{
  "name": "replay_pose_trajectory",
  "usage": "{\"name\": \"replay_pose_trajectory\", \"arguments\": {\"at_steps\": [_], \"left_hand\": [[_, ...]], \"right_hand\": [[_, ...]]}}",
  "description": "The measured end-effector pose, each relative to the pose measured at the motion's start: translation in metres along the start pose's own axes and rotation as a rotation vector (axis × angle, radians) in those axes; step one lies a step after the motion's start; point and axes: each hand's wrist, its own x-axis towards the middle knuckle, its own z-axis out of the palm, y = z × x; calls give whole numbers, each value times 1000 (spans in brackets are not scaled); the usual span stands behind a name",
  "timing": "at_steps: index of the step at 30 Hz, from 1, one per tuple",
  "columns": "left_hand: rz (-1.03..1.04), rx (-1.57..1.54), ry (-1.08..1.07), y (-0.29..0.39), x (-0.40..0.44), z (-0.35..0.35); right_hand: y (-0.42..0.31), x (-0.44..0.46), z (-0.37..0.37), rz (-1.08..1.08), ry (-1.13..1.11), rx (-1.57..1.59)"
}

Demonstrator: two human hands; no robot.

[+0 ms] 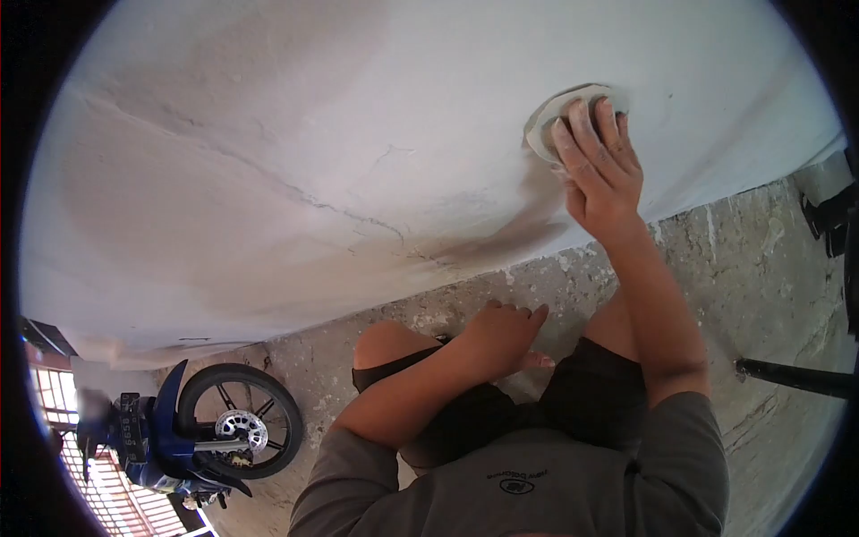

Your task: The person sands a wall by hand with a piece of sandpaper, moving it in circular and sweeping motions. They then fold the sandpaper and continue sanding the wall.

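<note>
My right hand (601, 170) presses a pale, dusty piece of sandpaper (545, 130) flat against the white wall (447, 116). Its fingers are spread over the sheet, and whitish dust coats the fingertips. The sheet's underside is hidden against the wall. Lower down, my left hand (512, 338) hangs loosely between my knees, holding nothing that I can see. Its thumb stands apart from the fingers, which are partly turned away. A dark crack (331, 206) and pencil-like marks run across the wall to the left of my right hand.
A blue motorcycle (170, 430) with its front wheel stands at the lower left, near a barred opening (85, 447). The concrete floor (743, 259) is rough and paint-spotted. A dark pole (792, 378) lies at the right. Dark footwear (830, 219) shows at the right edge.
</note>
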Motion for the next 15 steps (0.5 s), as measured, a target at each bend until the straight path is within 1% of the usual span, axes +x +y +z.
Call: {"name": "replay_pose_trajectory", "arguments": {"at_steps": [1, 3, 5, 7, 9, 10, 11, 12, 14, 15], "left_hand": [[2, 0, 3, 0, 1, 1], [21, 12, 64, -2, 2, 4], [26, -1, 77, -2, 1, 4], [40, -11, 81, -4, 4, 3], [6, 9, 31, -8, 7, 10], [16, 11, 58, -8, 7, 14], [25, 10, 91, -11, 10, 16], [23, 19, 81, -14, 13, 16], [3, -6, 58, -13, 14, 15], [-14, -22, 54, -10, 14, 11]], "right_hand": [[3, 3, 1, -47, -19, 10], [26, 10, 1, -73, 21, -7], [33, 15, 1, 93, 310, 12], [22, 13, 4, 105, 301, 20], [1, 5, 3, 31, 117, 32], [-8, 8, -1, -17, 46, 57], [-4, 11, -2, -9, 9, 75], [3, 12, 0, -89, 3, 64], [10, 14, -5, -93, -43, 22], [14, 17, -7, -25, -68, -25]]}}
